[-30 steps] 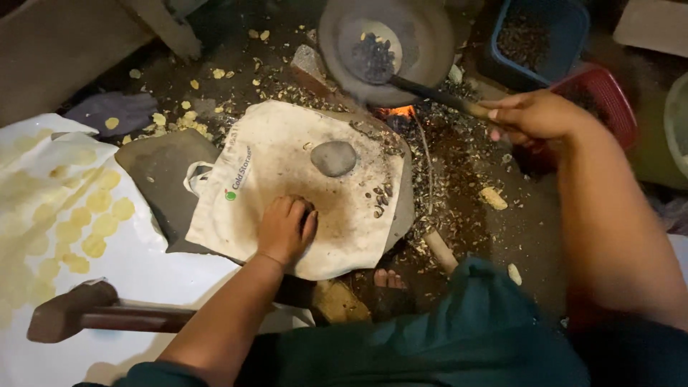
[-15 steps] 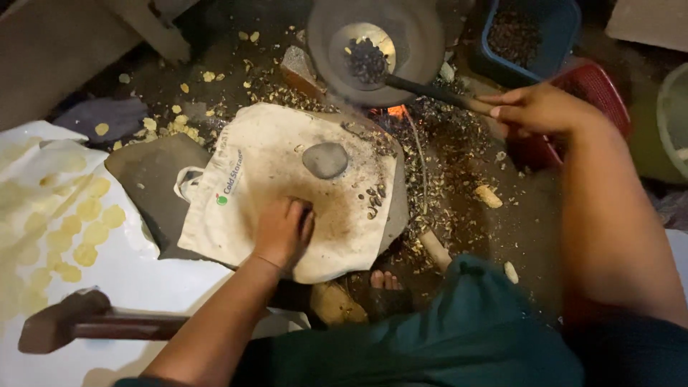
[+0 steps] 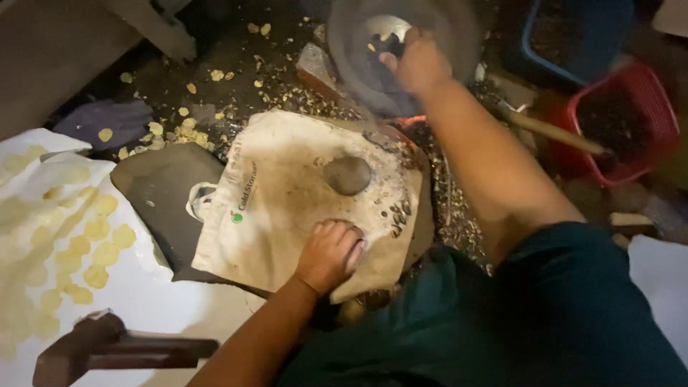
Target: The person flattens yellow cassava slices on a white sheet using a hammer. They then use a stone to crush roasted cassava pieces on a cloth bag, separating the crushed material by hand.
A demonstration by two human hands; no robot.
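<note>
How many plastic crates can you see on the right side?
2. A red crate sits at the right edge with dark contents, and a blue crate lies behind it at the top. Both are partly cut off or shadowed, so more could be hidden.

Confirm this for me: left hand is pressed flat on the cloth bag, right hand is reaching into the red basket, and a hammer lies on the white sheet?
Not quite. The head view shows the right hand in the grey metal bowl, not the red basket. The left hand does rest on the cloth bag, and the hammer lies on the white sheet.
</note>
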